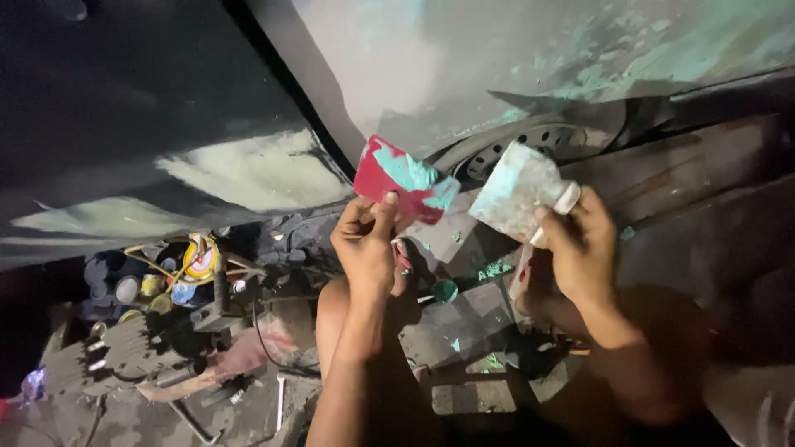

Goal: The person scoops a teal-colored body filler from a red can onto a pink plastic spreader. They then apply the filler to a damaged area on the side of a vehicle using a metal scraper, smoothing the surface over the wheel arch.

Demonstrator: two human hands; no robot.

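The left hand [364, 244] pinches a flat red plastic spreader card [403, 180] smeared with teal putty, thumb pressed on its lower edge, the card rising above the fingers. The right hand [580, 244] grips a putty-caked metal scraper blade [517, 189] by its pale handle, the blade jutting up-left toward the card. Behind both stands a grey car body panel [464, 66] patched with teal filler, above a wheel [530, 141].

My red plastic spreader [403, 180] looks smooth, smeared with wet teal filler; my putty knife [520, 189] blade is dull, crusted metal; the car panel [530, 58] is matt, sanded.
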